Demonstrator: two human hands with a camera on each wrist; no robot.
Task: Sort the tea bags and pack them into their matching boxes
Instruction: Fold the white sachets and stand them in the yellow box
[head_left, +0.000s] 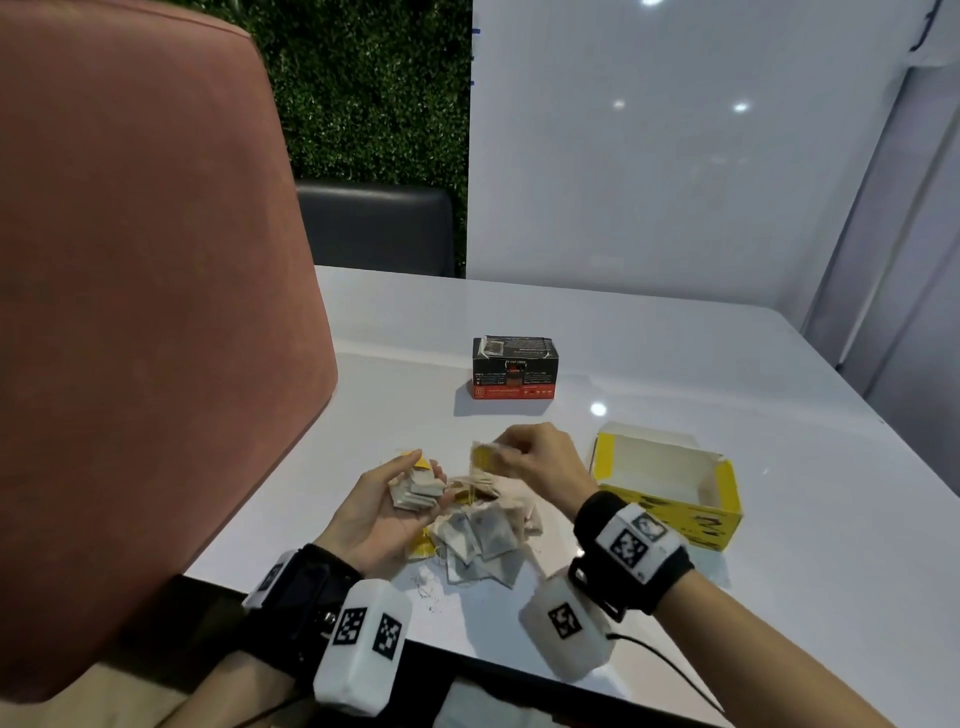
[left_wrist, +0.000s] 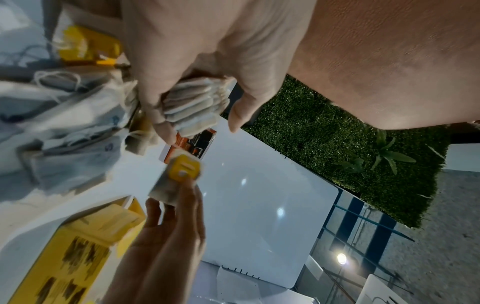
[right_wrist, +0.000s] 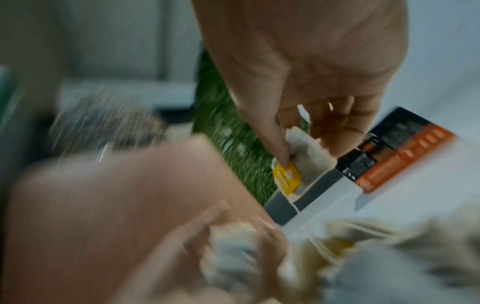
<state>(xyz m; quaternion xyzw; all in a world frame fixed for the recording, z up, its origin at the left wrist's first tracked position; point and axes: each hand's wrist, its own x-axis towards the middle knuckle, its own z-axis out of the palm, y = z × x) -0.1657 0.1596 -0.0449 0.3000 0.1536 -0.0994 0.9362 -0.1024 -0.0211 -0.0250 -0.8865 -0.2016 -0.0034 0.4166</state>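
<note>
On a glossy white surface (head_left: 675, 374), a person's left hand (head_left: 376, 512) lies palm up, its grip curled loosely round a stack of tea bags (head_left: 418, 491), while the right hand (head_left: 540, 457) lifts a single tea bag (head_left: 485, 457) with a yellow tag, pinched between thumb and fingertips just above a loose pile of tea bags (head_left: 488, 530); the head view alone takes in both boxes, a black-and-orange box (head_left: 514, 368) standing closed farther back and an open yellow box (head_left: 670, 483) lying near the right wrist, its pale cardboard inside showing; both wrists carry black straps with white blocks printed in square black-and-white patterns; a pink upholstered chair back (head_left: 145, 291) fills the left of that view, with a green leafy wall (head_left: 374, 88) behind. The left wrist view shows what the head view blurs: the stacked bags are thin, soft paper pouches layered edge to edge between thumb and fingers, and the lifted bag's square yellow tag (left_wrist: 185, 167) has a pale spot at its centre; strings trail through the crumpled grey-white pile. The right wrist view, heavily smeared, shows the thumb pressed on the tag and the bag's pale fibrous paper against the box's orange band.
</note>
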